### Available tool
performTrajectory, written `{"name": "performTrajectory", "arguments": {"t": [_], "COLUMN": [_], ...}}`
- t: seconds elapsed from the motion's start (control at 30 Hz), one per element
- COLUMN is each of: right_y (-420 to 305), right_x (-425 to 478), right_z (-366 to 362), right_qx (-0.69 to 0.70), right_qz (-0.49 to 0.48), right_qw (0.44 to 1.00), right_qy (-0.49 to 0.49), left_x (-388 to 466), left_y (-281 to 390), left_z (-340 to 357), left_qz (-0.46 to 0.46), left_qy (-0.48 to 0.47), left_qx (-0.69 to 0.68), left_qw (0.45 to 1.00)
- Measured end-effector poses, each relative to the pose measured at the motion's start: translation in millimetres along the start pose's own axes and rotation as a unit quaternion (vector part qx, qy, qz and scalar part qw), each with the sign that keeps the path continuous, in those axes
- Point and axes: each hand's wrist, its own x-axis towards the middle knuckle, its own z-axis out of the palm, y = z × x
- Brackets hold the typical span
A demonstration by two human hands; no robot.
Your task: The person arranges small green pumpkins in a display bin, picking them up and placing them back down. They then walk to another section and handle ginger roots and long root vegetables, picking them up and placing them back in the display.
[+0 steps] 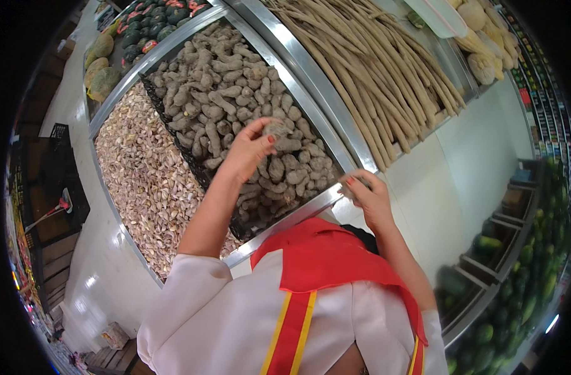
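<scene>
Small brown taro roots (pixel 227 105) fill a metal-edged bin in front of me. Above them my left hand (pixel 255 147) grips one hairy taro root (pixel 278 130) between thumb and fingers. My right hand (pixel 367 192) is at the bin's near right corner, its fingers curled round a brownish thing (pixel 356 186), blurred and mostly covered, perhaps another root. A black mesh divider (pixel 173 136) parts the taro from loose garlic cloves (pixel 147 173) on the left.
Long yams (pixel 365 75) lie across the metal rim (pixel 313 101). Dark green squashes (pixel 147 28) and rough melons (pixel 103 79) are at the upper left, pale squashes (pixel 482 51) at the upper right. Crates of green produce (pixel 487 248) stand at the right, a dustpan (pixel 66 201) at the left.
</scene>
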Motion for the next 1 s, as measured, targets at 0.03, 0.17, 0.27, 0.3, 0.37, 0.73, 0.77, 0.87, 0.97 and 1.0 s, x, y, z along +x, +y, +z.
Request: {"name": "performTrajectory", "arguments": {"t": [0.03,0.17,0.27,0.3,0.37,0.73,0.77,0.87,0.97,1.0], "right_y": [-5,-22,-25,-24,-20,7,9,11,-10,3], "right_x": [3,13,11,10,2,-34,-35,-38,-48,-41], "right_z": [5,32,32,34,32,13,9,0,13,5], "right_qx": [-0.066,-0.263,-0.34,-0.359,-0.389,-0.272,-0.238,-0.144,0.052,0.078], "right_qz": [-0.015,-0.29,-0.309,-0.312,-0.306,-0.072,-0.052,-0.022,-0.001,-0.02], "right_qw": [0.998,0.92,0.888,0.88,0.869,0.956,0.964,0.974,0.987,0.988], "right_qy": [0.0,0.002,0.0,-0.001,-0.015,-0.079,-0.109,-0.175,-0.149,-0.131], "left_x": [-10,-45,-56,-60,-67,-90,-88,-76,-78,-74], "left_y": [-11,-22,-27,-26,-22,-22,-24,-31,-36,-45], "left_z": [12,63,73,73,76,89,88,73,68,67], "left_qz": [-0.011,-0.061,-0.047,-0.033,-0.005,0.156,0.158,0.093,-0.06,-0.072], "left_qy": [-0.025,-0.036,0.0,-0.017,-0.05,-0.206,-0.216,-0.32,-0.311,-0.307], "left_qx": [-0.036,-0.066,0.01,0.052,0.135,0.498,0.499,0.313,0.001,-0.106], "left_qw": [0.999,0.995,0.999,0.998,0.99,0.828,0.824,0.89,0.949,0.943]}}
